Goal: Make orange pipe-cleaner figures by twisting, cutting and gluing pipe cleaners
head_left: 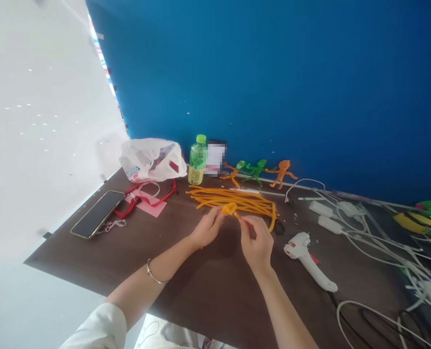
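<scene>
Head view: I see an orange pipe-cleaner coil (229, 209) held over the dark wooden table (215, 291), its fuzzy stem pointing right and slightly down. Left hand (207, 228) pinches the coil; right hand (256, 237) pinches the stem, fingertips pressed together and hiding its end. Loose orange pipe cleaners (244, 202) lie just beyond; a white glue gun (304, 257) sits to the right.

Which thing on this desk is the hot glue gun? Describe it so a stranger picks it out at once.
Find the dark brown desk against the blue wall, then look just right of the person's right hand. The white hot glue gun lies there on its side. Unlike the white power adapters beyond it, it is pistol-shaped, with a long handle.
</scene>
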Available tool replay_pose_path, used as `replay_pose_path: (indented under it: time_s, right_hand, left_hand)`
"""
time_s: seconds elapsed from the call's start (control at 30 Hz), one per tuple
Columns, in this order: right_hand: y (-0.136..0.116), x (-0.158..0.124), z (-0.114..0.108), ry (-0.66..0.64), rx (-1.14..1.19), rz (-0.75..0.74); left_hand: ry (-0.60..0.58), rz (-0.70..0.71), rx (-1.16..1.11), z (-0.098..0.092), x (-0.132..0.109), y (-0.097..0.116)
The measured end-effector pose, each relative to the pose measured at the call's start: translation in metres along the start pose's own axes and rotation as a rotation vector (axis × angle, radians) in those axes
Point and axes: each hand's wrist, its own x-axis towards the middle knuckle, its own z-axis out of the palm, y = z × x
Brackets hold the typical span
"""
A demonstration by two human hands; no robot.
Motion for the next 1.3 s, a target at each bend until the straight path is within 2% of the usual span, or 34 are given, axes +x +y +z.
replay_pose_path:
  time_s: [0.1, 0.2, 0.67, 1.3]
  right_hand:
    - [0.0008, -0.0008, -0.0002, 0.014, 0.046, 0.103]
    - [0.0013, -0.0030, -0.0006, 0.000, 0.069, 0.142]
    - [-0.0026, -0.0043, -0.0005, -0.053, 0.048, 0.155]
    - [-0.0041, -0.0049, 0.0004, -0.060, 0.059, 0.170]
  left_hand:
    - [-0.047, 0.075, 0.063, 0.0001, -0.0027, 0.0015]
    - [-0.053, 0.100, 0.085, 0.0003, -0.0038, 0.0019]
    - [-0.039, 0.114, 0.130, -0.0009, -0.0053, 0.0059]
    - [-0.019, 0.149, 0.156, 0.0004, -0.0059, 0.0057]
